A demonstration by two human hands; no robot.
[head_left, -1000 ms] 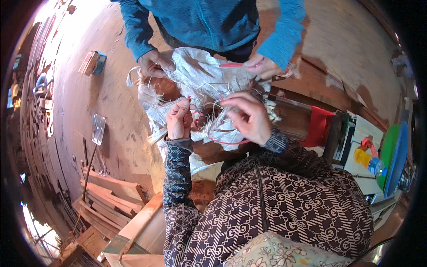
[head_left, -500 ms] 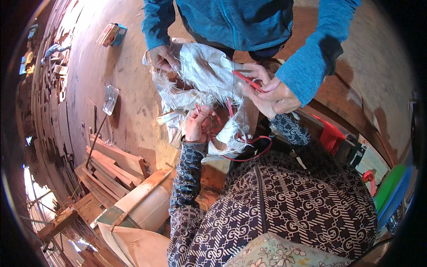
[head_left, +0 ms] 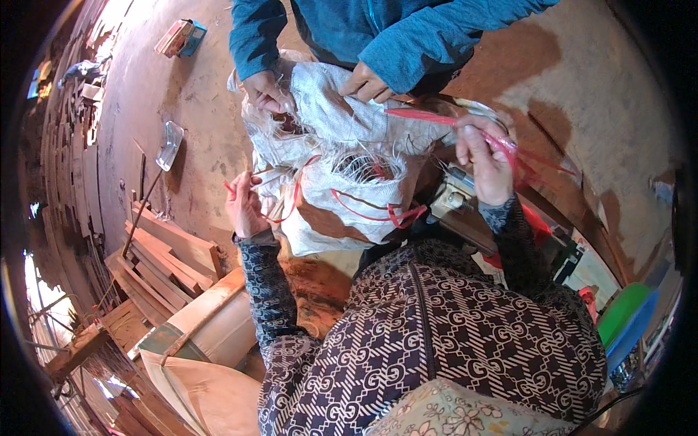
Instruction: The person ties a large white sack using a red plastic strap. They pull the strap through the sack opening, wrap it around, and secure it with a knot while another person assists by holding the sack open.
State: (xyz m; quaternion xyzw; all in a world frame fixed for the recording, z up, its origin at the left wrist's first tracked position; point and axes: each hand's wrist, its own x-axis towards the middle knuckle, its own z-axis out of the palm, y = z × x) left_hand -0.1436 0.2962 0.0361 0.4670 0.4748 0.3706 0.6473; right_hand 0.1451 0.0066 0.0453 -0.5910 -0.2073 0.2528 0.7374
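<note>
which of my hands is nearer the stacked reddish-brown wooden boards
Left. In the picture, your left hand is above and right of the boards; your right hand is farther right, beyond the white woven sack.

The woven sack point(head_left: 323, 94) is of white colour, and the plastic ribbon point(head_left: 418, 115) is bright red. The zipped jacket point(head_left: 349, 356) is dark, with pale geometric motifs, while the cloth point(head_left: 465, 416) shows flowers on a pale ground. The co-worker's top point(head_left: 429, 57) is blue. The planks point(head_left: 174, 247) are reddish brown.
</note>
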